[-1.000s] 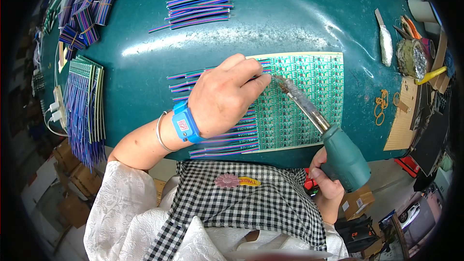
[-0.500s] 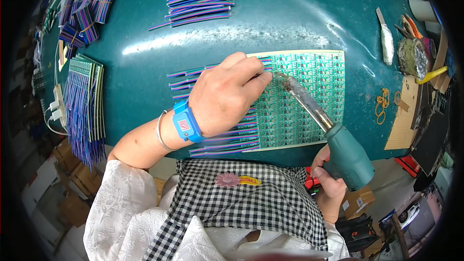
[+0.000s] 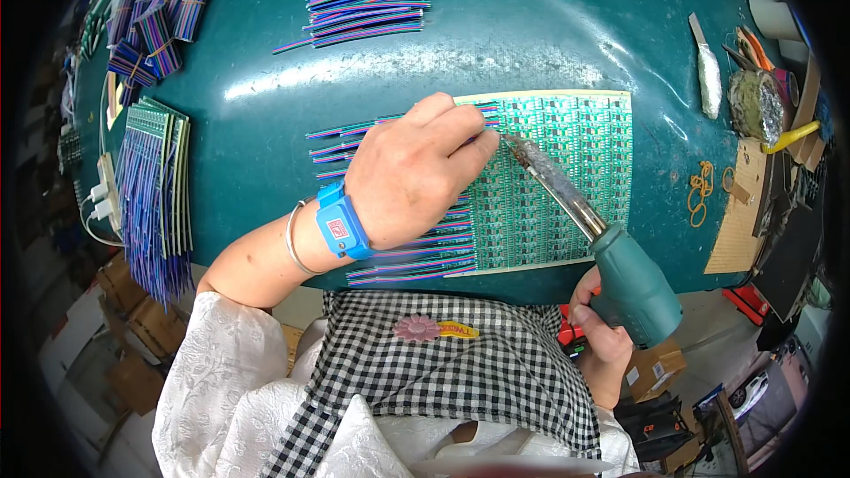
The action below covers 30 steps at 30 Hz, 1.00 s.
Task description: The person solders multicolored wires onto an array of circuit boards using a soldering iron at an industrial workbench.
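Observation:
A green circuit-board panel point(image 3: 549, 204) with pale edges lies on the table, and multicoloured ribbon cables point(image 3: 434, 252) reach out from its left side in rows. Over the panel's upper left, my left hand point(image 3: 412, 173) is closed in a pinch on a ribbon cable, most of which the hand covers. My right hand point(image 3: 604, 329) grips a green-handled soldering iron point(image 3: 633, 279) from below. Its metal barrel slants up and left, with the tip at the board close beside my left fingertips. Whether the tip touches a pad is too small to tell.
Loose ribbon cables point(image 3: 367, 9) lie at the back. Wired boards point(image 3: 158, 186) are stacked at left, below bundled cables point(image 3: 155, 35). On the right are a foil-wrapped blade point(image 3: 707, 80), rubber bands point(image 3: 699, 195), a foil-covered lump point(image 3: 757, 102) and cardboard point(image 3: 737, 212).
The soldering iron has shifted slightly left, bringing its tip closer to my left fingertips. My left hand stays nearly in place, still pinching.

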Motion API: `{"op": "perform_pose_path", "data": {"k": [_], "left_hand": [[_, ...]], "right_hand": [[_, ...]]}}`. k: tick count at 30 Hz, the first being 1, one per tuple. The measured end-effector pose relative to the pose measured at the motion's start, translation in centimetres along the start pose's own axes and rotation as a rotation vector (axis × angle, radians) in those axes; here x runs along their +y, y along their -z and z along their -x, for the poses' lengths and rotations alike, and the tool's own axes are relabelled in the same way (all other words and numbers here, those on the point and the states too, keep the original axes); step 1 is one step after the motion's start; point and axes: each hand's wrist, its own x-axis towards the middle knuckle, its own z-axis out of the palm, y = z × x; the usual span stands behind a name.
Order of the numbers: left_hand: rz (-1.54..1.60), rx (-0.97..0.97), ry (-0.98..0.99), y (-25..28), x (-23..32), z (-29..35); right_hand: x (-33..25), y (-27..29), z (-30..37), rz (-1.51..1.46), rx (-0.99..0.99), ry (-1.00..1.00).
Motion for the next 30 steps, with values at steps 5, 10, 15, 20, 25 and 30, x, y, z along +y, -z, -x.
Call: {"op": "perform_pose_path", "data": {"k": [5, 10, 15, 20, 25, 30], "left_hand": [[-0.006, -0.009, 0.009, -0.1, 0.1, 0.0], [-0.013, -0.012, 0.009, 0.1, 0.2, -0.1], [-0.019, -0.006, 0.007, 0.2, 0.3, -0.2], [-0.032, 0.014, -0.012, -0.1, 0.2, 0.0], [-0.027, 0.007, -0.01, 0.0, 0.2, -0.1], [-0.031, 0.003, -0.001, 0.1, 0.4, -0.2]], "right_hand": [[-0.5, -0.3, -0.7, 0.115, -0.02, 0.066], [-0.7, -0.4, -0.6, -0.303, 0.031, 0.059], [-0.4, -0.7, -0.1, -0.327, 0.035, 0.012], [-0.1, -0.7, -0.1, -0.394, -0.024, -0.013], [-1.1, -0.4, -0.3, -0.404, 0.004, -0.03], [-1.6, -1.6, -0.6, -0.413, 0.137, -0.013]]}}
